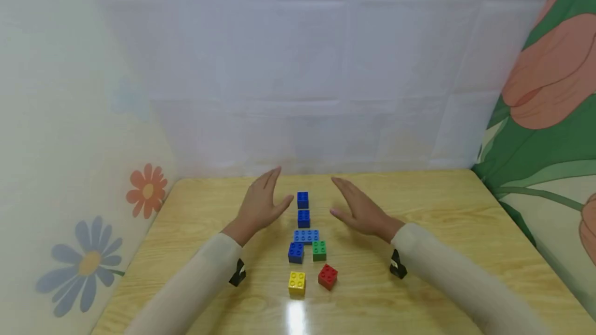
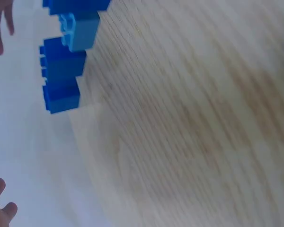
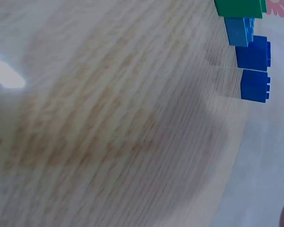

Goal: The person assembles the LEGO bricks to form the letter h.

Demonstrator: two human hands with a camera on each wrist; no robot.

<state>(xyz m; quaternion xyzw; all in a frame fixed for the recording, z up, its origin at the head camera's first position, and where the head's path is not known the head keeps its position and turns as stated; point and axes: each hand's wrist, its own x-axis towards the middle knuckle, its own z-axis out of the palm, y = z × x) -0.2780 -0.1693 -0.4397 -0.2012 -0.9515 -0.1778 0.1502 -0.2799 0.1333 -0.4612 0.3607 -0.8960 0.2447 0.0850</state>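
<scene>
My left hand (image 1: pixel 261 203) hovers left of a column of toy bricks, fingers straight, holding nothing. On the other side, my right hand (image 1: pixel 362 208) is likewise extended and touches no brick. Between them stand two dark blue bricks, the far one (image 1: pixel 303 200) and the nearer one (image 1: pixel 303 218). Closer in lies a longer light blue brick (image 1: pixel 306 236). In front of it sit another dark blue brick (image 1: pixel 295 253) and a green brick (image 1: pixel 318 250). Nearest me are a yellow brick (image 1: pixel 297 283) and a turned red brick (image 1: pixel 328 276).
The bricks stand on a wood-grain table (image 1: pixel 447 231). A white cloth (image 1: pixel 307 66) hangs behind its far edge. Flower-printed sheets flank both sides, with a large green and pink print (image 1: pixel 549 81) at right. Black straps (image 1: pixel 398 265) show at the wrists.
</scene>
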